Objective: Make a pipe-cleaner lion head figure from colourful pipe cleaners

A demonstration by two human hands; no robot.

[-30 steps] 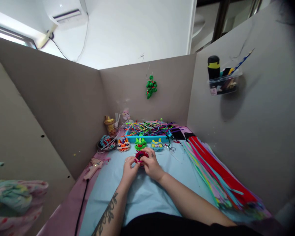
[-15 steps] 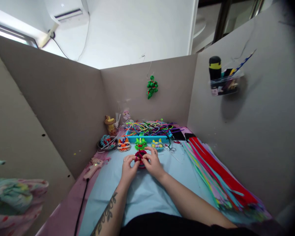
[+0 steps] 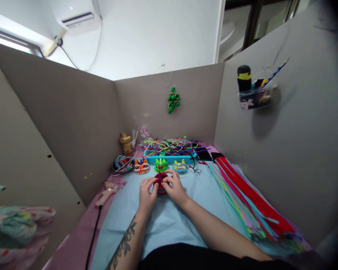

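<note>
Both my hands meet over a dark magenta pipe-cleaner piece (image 3: 161,176), rounded and coiled, at the middle of the blue cloth (image 3: 124,221). My left hand (image 3: 148,192) pinches its left side between thumb and fingers. On the other side, my right hand (image 3: 174,187) grips it with thumb and forefinger, the other fingers raised. The fingertips nearly touch and hide part of the piece. Just beyond stand a green pipe-cleaner animal head (image 3: 161,165), an orange and white one (image 3: 141,166) and a yellow and blue one (image 3: 180,166).
Behind lies a blue tray (image 3: 169,159) heaped with coloured pipe cleaners. Scissors (image 3: 196,171) rest right of the heads. Bundles of long pipe cleaners (image 3: 250,195) line the right side. At left are a glue gun (image 3: 107,195) with a black cord and a dark bowl (image 3: 123,165). Grey panels surround the table.
The view has shifted very slightly. My fingers have moved a little on the magenta piece, and both hands still hold it in the same place.
</note>
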